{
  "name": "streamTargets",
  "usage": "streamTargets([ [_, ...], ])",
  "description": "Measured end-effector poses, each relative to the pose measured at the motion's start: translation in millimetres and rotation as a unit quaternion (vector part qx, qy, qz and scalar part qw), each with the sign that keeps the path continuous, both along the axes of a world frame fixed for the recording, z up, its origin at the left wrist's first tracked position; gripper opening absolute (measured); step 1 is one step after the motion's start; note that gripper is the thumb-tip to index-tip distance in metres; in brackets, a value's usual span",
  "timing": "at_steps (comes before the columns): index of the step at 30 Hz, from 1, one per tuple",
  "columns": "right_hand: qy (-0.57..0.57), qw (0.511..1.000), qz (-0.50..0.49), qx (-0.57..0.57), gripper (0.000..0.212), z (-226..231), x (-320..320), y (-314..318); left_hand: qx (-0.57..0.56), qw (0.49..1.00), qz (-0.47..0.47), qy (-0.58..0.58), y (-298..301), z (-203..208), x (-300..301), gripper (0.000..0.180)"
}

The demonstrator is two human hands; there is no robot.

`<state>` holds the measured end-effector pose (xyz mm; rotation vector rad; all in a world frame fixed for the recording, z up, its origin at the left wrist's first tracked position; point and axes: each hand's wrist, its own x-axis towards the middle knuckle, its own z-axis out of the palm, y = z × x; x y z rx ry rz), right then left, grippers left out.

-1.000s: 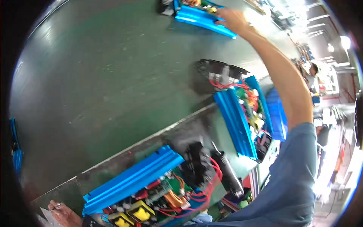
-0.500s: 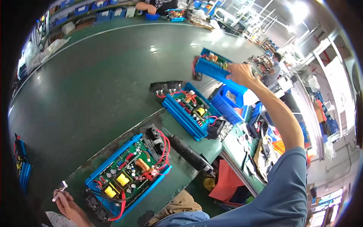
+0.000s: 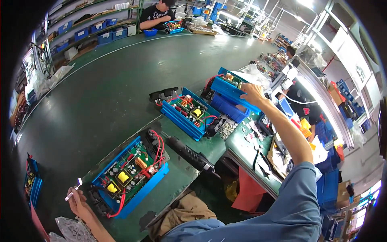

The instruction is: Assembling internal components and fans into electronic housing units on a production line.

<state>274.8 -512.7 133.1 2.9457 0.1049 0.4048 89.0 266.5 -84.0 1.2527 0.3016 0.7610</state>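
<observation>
My right hand [image 3: 254, 95], arm stretched out, grips the near side of a blue metal housing with a circuit board [image 3: 230, 83], over a blue bin [image 3: 226, 107]. My left hand [image 3: 77, 201] is closed round a small white stick-like piece with a shiny bent end [image 3: 73, 190]; its exact kind I cannot make out. To the right of that hand lies an open blue housing [image 3: 147, 182] with a green board, yellow transformers and red wires. Farther off stands a similar open housing [image 3: 189, 113], black end panels beside it. Between these two lies a black electric screwdriver [image 3: 189, 153].
A co-worker [image 3: 159, 18] sits across the wide green table [image 3: 100, 92], with another blue unit [image 3: 174, 27] close by. More housings [image 3: 35, 187] stand at the far left. Clear plastic bags [image 3: 72, 229] lie near my left forearm. Loose parts and cut strips cover the right-hand bench [image 3: 246, 141].
The view has tilted upward. My right hand has brought the held housing down and nearer the blue bin, now covering much of it. My left hand still holds the white piece.
</observation>
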Motion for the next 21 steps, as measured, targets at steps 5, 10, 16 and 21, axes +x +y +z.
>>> streamTargets([
  [5, -0.044, 0.999, 0.023, 0.010, 0.039, -6, 1, -15, 0.003, 1.000, 0.015, -0.008, -8, 9, 1, 0.035],
  [10, -0.035, 0.998, 0.021, 0.042, 0.037, -4, 3, -27, 0.009, 0.999, 0.016, -0.029, -9, 20, 3, 0.035],
  [16, -0.039, 0.997, 0.020, 0.056, 0.041, -20, 7, -23, 0.030, 0.999, 0.011, -0.023, 2, 29, -9, 0.031],
  [21, -0.097, 0.995, -0.011, 0.023, 0.038, -15, -10, 7, 0.062, 0.996, 0.033, -0.051, -16, 56, -39, 0.028],
])
